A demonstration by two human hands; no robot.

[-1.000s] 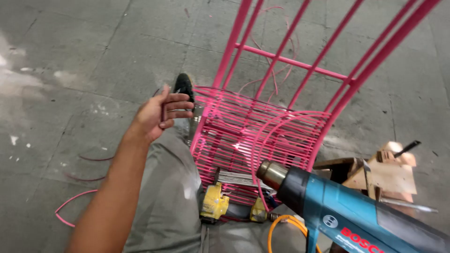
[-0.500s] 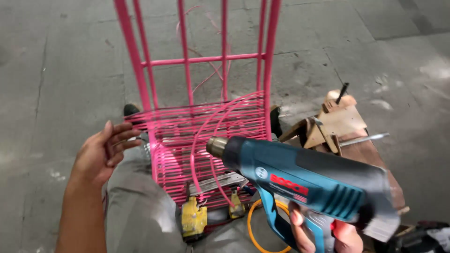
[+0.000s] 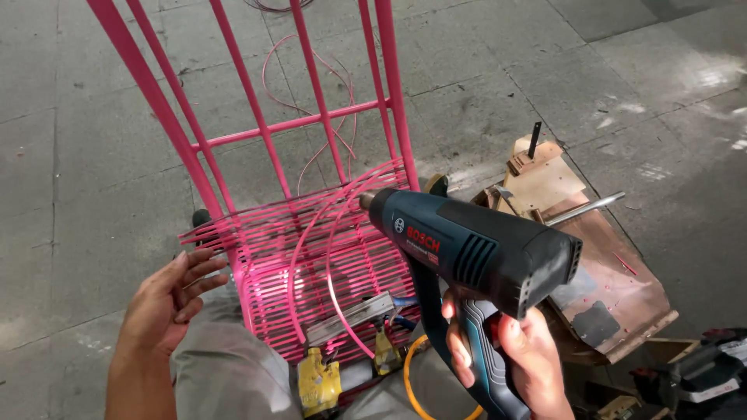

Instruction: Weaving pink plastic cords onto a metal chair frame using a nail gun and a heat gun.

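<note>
My right hand (image 3: 510,354) grips the handle of a dark blue heat gun (image 3: 475,245), whose metal nozzle points left at the woven pink cord seat (image 3: 311,264) of a pink metal chair frame (image 3: 257,124). My left hand (image 3: 167,299) is open with fingers spread, its fingertips just touching the left edge of the pink weave. A loose loop of pink cord (image 3: 331,257) arches over the seat. My grey trouser leg (image 3: 222,373) lies below the frame.
A yellow and black clamp tool (image 3: 319,381) and a metal bar (image 3: 354,315) sit under the seat. An orange cable (image 3: 412,381) curls beside them. At right stands a worn wooden board with blocks and a metal rod (image 3: 583,257). Concrete floor (image 3: 93,155) surrounds everything.
The view has swung left to right across the frame. My right hand has raised the heat gun toward the seat. My left hand has opened and slid to the seat's left edge.
</note>
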